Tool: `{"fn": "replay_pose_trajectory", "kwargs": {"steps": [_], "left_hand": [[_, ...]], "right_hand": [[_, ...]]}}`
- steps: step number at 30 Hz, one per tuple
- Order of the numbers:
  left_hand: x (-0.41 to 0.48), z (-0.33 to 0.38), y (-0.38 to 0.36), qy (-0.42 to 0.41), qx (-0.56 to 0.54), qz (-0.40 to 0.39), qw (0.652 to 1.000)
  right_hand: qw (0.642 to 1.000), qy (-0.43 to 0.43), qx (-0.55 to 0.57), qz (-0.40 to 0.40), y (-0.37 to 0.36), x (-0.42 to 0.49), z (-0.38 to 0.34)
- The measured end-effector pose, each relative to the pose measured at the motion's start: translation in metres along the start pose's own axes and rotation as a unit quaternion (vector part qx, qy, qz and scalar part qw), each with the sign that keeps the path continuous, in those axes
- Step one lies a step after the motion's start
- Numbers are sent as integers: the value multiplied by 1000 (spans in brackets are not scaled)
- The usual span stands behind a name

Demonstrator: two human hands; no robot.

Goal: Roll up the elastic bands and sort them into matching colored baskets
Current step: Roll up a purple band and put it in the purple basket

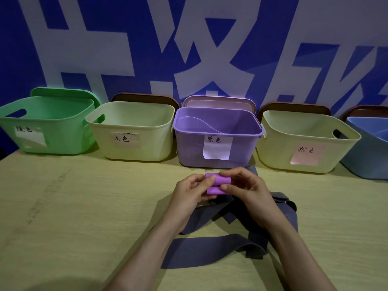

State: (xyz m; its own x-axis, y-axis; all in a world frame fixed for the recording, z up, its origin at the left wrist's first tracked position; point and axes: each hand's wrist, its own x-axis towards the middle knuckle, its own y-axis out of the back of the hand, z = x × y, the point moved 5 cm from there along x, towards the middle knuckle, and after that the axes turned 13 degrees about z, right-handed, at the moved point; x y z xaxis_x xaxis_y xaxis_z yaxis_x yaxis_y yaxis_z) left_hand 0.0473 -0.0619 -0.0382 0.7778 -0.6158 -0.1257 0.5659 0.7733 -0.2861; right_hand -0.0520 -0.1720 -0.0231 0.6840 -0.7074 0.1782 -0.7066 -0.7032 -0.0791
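Purple band point(219, 180): bright violet, matte, wound into a short compact roll. It shows as two rounded lobes, one above the other, with a crease between them. It sits between both hands, over the table point(63, 206), just in front of the purple basket point(189, 148) and above a loose heap of grey-blue bands point(201, 250).

Grip: the left hand point(189, 192) pinches the roll's left end, thumb across the front and fingers curled behind. The right hand point(249, 190) pinches the right end, forefinger over the top lobe and thumb at the crease. Both hands are clamped on the roll.

Baskets stand in a row along the wall point(134, 28): green basket point(48, 131), cream basket point(134, 148), purple basket, second cream basket point(279, 152), blue basket point(361, 162). The first four each carry a handwritten paper label.

Hidden or unclear:
- Fingers cover both ends of the roll, so I cannot tell how the band's loose end lies.
- The grey-blue bands overlap and run under both wrists; their number cannot be counted.
- Inside the purple basket there is a faint curved outline; I cannot tell what it is.
- The blue basket is cut off by the right edge.
- Only the top edges of the lids point(144, 98) behind the baskets show.
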Motion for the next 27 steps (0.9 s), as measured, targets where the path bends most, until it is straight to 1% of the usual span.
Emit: {"fn": "replay_pose_trajectory", "kwargs": {"steps": [2, 6, 8, 11, 13, 14, 16, 18, 21, 24, 27], "left_hand": [[0, -1, 0, 0, -4, 0, 1000], [5, 0, 2, 5, -39, 13, 999], [6, 0, 3, 8, -51, 12, 999], [6, -1, 4, 10, -61, 13, 998], [5, -2, 4, 5, -48, 8, 999], [4, -2, 3, -1, -40, 0, 999], [3, 0, 1, -13, -27, -14, 999], [2, 0, 2, -19, -19, -15, 1000], [2, 1, 3, -31, -9, -10, 999], [2, 3, 2, -63, 10, -17, 998], [4, 4, 3, -125, 88, -8, 988]], "right_hand": [[1000, 3, -10, -2, 0, 0, 0], [1000, -1, 3, -25, -1, -1, -2], [1000, 1, 8, -22, -3, 0, -3], [999, -7, 24, 20, -1, 2, -2], [998, -27, 43, 45, 2, 3, 1], [997, -40, 50, 42, 2, 4, 3], [996, -65, 52, 11, 0, 2, 6], [996, -74, 45, -10, -3, 1, 8], [999, -51, 18, 2, -2, 1, 9], [999, -6, -26, 26, 0, 2, 6], [998, 23, -45, 34, -1, 2, 2]]}}
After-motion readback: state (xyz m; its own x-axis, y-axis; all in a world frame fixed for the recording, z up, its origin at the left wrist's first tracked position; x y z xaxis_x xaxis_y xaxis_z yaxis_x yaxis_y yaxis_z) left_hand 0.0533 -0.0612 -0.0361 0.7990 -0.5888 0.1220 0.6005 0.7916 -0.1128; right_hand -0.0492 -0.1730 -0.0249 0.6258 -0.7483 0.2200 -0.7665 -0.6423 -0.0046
